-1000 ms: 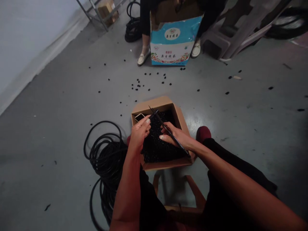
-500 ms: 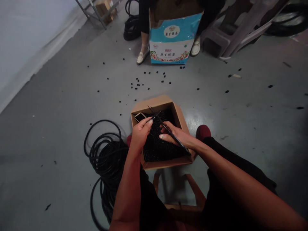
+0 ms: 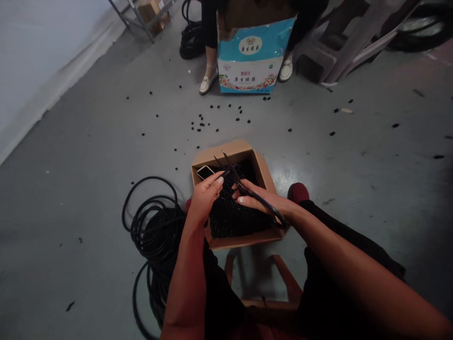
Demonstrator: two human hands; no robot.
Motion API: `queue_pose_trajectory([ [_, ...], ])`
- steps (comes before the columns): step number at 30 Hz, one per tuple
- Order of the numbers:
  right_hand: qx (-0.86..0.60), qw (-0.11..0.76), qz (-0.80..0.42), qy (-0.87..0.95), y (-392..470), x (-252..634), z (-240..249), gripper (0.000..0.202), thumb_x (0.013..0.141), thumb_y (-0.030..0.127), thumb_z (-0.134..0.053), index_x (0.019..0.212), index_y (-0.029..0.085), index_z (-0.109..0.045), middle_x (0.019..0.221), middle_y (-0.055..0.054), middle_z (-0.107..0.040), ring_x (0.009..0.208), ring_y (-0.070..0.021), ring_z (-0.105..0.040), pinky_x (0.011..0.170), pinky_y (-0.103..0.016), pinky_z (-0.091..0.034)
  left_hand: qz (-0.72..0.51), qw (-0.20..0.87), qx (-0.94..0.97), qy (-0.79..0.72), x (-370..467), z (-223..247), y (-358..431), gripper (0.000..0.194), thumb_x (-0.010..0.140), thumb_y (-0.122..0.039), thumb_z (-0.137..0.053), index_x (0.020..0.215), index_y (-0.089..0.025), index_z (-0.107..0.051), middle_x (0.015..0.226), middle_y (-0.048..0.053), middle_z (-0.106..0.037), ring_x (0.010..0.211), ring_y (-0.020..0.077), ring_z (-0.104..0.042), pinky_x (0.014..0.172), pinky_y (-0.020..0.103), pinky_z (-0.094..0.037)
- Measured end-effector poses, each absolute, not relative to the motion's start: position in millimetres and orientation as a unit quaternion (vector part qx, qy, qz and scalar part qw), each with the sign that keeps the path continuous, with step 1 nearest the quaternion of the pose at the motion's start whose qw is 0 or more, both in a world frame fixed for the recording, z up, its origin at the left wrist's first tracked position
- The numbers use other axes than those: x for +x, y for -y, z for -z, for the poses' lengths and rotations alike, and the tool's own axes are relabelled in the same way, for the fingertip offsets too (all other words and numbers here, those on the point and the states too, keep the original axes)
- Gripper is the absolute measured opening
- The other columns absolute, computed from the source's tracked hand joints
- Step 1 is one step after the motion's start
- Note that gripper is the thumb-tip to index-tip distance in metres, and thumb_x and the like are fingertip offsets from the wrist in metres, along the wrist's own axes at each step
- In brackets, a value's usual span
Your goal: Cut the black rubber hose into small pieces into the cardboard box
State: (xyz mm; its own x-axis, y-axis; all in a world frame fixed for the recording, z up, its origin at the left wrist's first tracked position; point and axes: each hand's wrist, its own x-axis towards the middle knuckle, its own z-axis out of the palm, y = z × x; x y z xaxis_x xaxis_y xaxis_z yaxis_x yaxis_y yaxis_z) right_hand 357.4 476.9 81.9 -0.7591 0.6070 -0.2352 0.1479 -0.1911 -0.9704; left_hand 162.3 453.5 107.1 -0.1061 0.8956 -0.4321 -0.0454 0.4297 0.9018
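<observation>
My left hand (image 3: 208,192) is closed in a pinch over a cardboard box (image 3: 226,150), gripping a short black rubber-like piece (image 3: 225,174) with ridges. Shut around a pair of dark scissors (image 3: 234,176), my right hand (image 3: 254,197) sits just to the right. The scissor blades point away from me, spread apart, close to the fingertips of the left hand. A loop of the handle lies by my right wrist. Below both hands, many small black pieces (image 3: 233,219) fill the box. A phone-like dark rectangle with a pale rim (image 3: 204,172) rests at its far left corner.
Coils of black hose (image 3: 155,226) lie on the floor at left. Small black bits are scattered across the floor ahead. Another person's feet (image 3: 208,81) flank a blue and white carton (image 3: 247,71). A plastic stool (image 3: 318,59) stands at the upper right.
The scissor blades have spread wider, and the handle loop by my right wrist has opened into view. My left hand stays nearly where it was.
</observation>
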Motion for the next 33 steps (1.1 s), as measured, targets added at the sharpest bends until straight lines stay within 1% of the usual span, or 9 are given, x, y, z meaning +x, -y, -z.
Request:
queue_pose_trajectory([
  [4,-0.292,0.161,-0.727,0.601,-477,359,-83,0.057,0.084,0.063,-0.054,0.118,0.018,-0.043,0.113,-0.010,-0.055,0.105,-0.0240,-0.054,0.095,-0.043,-0.042,-0.413,0.586,0.338,-0.610,162,-110,-453,0.054,0.077,-0.042,-0.067,0.120,-0.009,-0.065,0.060,-0.005,-0.042,0.052,0.0036,-0.032,0.048,0.018,-0.022],
  [9,-0.301,0.160,-0.711,0.616,-477,359,-82,0.056,0.084,0.061,-0.055,0.119,0.017,-0.044,0.112,-0.010,-0.056,0.104,-0.0235,-0.054,0.093,-0.041,-0.042,-0.399,0.580,0.353,-0.617,162,-113,-452,0.055,0.078,-0.042,-0.065,0.123,-0.010,-0.063,0.060,-0.004,-0.043,0.053,0.0040,-0.033,0.049,0.018,-0.023],
  [14,-0.339,0.154,-0.669,0.643,-476,359,-82,0.050,0.087,0.057,-0.052,0.117,0.017,-0.047,0.111,-0.010,-0.059,0.103,-0.0244,-0.056,0.090,-0.040,-0.043,-0.345,0.569,0.389,-0.637,158,-110,-453,0.052,0.081,-0.042,-0.062,0.125,-0.014,-0.063,0.069,-0.002,-0.054,0.058,0.0048,-0.041,0.055,0.018,-0.032],
  [18,-0.390,0.145,-0.618,0.667,-472,356,-81,0.046,0.088,0.055,-0.050,0.115,0.018,-0.051,0.109,-0.011,-0.062,0.097,-0.0256,-0.059,0.084,-0.039,-0.045,-0.314,0.556,0.422,-0.644,153,-105,-453,0.050,0.083,-0.042,-0.060,0.127,-0.017,-0.063,0.094,0.004,-0.068,0.075,0.0102,-0.057,0.067,0.021,-0.043],
  [20,-0.409,0.148,-0.601,0.670,-470,354,-80,0.043,0.088,0.053,-0.049,0.114,0.018,-0.052,0.107,-0.011,-0.064,0.095,-0.0256,-0.060,0.081,-0.038,-0.045,-0.312,0.547,0.440,-0.640,151,-103,-453,0.049,0.084,-0.041,-0.059,0.128,-0.019,-0.062,0.109,0.005,-0.069,0.091,0.0148,-0.061,0.079,0.025,-0.047],
  [22,-0.426,0.151,-0.589,0.670,-467,352,-80,0.040,0.089,0.051,-0.048,0.111,0.018,-0.053,0.104,-0.011,-0.065,0.092,-0.0250,-0.060,0.079,-0.036,-0.044,-0.311,0.532,0.460,-0.638,150,-102,-453,0.047,0.085,-0.039,-0.058,0.127,-0.019,-0.063,0.119,0.006,-0.067,0.105,0.0184,-0.061,0.090,0.030,-0.046],
  [26,-0.454,0.148,-0.572,0.666,-463,348,-82,0.035,0.088,0.048,-0.045,0.105,0.018,-0.053,0.096,-0.008,-0.065,0.084,-0.0224,-0.059,0.074,-0.033,-0.042,-0.304,0.513,0.485,-0.640,151,-104,-454,0.045,0.086,-0.038,-0.056,0.124,-0.017,-0.065,0.125,0.007,-0.065,0.116,0.0210,-0.058,0.103,0.034,-0.041],
  [30,-0.469,0.137,-0.563,0.666,-461,346,-83,0.032,0.087,0.049,-0.044,0.096,0.019,-0.053,0.084,-0.006,-0.063,0.075,-0.0200,-0.057,0.068,-0.031,-0.039,-0.296,0.506,0.498,-0.639,153,-106,-454,0.043,0.086,-0.037,-0.054,0.123,-0.017,-0.065,0.127,0.006,-0.065,0.118,0.0207,-0.058,0.106,0.034,-0.040],
  [33,-0.479,0.139,-0.563,0.659,-460,346,-84,0.031,0.087,0.048,-0.045,0.094,0.020,-0.052,0.081,-0.005,-0.062,0.073,-0.0192,-0.057,0.066,-0.030,-0.038,-0.289,0.497,0.505,-0.643,154,-107,-455,0.043,0.087,-0.036,-0.054,0.123,-0.016,-0.065,0.126,0.006,-0.065,0.118,0.0206,-0.058,0.106,0.033,-0.039],
])
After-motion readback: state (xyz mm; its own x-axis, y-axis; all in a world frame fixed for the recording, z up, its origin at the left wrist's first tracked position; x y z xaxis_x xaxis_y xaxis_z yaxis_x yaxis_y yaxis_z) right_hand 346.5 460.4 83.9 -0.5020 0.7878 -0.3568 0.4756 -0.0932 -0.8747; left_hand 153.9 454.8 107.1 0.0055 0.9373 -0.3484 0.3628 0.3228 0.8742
